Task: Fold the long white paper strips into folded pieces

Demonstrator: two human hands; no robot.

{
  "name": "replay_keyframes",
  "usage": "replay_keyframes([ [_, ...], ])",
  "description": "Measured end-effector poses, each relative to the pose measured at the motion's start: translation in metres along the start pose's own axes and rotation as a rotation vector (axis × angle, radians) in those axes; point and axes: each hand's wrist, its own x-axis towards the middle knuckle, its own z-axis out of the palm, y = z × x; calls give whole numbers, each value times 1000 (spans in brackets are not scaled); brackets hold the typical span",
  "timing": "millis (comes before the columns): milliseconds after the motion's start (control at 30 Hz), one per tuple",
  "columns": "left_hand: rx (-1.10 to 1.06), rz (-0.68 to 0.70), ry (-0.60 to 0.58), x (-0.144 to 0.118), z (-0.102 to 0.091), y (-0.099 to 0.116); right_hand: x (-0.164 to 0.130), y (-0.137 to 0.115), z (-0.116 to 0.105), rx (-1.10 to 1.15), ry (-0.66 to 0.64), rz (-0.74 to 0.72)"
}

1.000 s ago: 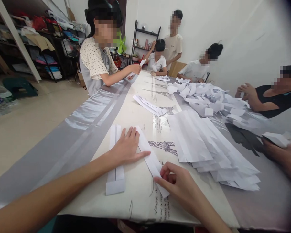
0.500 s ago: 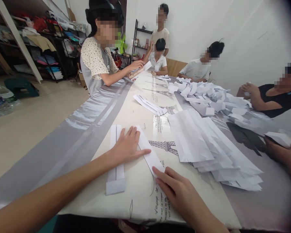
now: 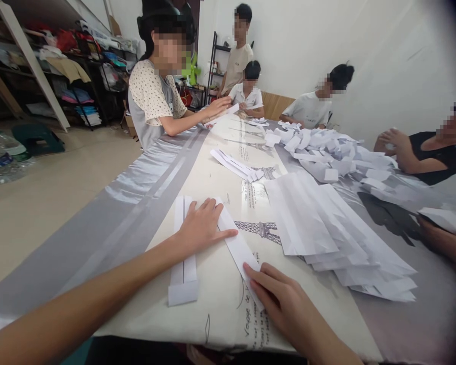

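A narrow folded white paper strip (image 3: 237, 249) lies slantwise on the table in front of me. My left hand (image 3: 201, 223) is spread flat over its far end, thumb stretched across the paper. At the strip's near end my right hand (image 3: 283, 294) is closed on the edge, a fingertip on top and the other fingers curled; the part beneath them is hidden. Beside my left hand, partly under it, lies another folded paper piece (image 3: 183, 291) with a dark line down its length and a folded near end.
To the right spreads a stack of white paper sheets (image 3: 304, 223), with a heap of folded papers (image 3: 327, 147) behind. Several folded strips (image 3: 235, 165) lie farther ahead. The tablecloth (image 3: 137, 213) is grey and cream. Several people sit around; one person (image 3: 152, 96) handles paper at the left.
My hands stay almost in place on the strip. The person at the left has lowered the paper. The standing person at the back has shifted left.
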Motion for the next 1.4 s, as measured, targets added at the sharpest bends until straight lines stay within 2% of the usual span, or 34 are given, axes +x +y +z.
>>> replay_keyframes([
  [100, 18, 10, 9, 0, -1, 0, 8, -4, -6, 168, -23, 141],
  [233, 31, 16, 8, 1, -2, 1, 40, -13, -11, 306, 32, 340],
  [367, 43, 23, 24, 1, -2, 1, 72, -18, -12, 238, 53, 328],
  [567, -14, 57, 14, -1, -6, -6, 80, -12, -13, 477, -22, 403],
  [733, -45, 89, -35, -5, -12, -9, 79, -10, -14, 478, -47, 386],
  [967, -51, 86, -26, -5, -8, -11, 77, -12, -12, 362, 7, 329],
  [1267, -94, 82, -10, -4, -7, -13, 74, -10, -9, 324, 5, 290],
  [1400, -88, 90, -6, -4, -7, -12, 69, -13, -5, 181, 61, 241],
])
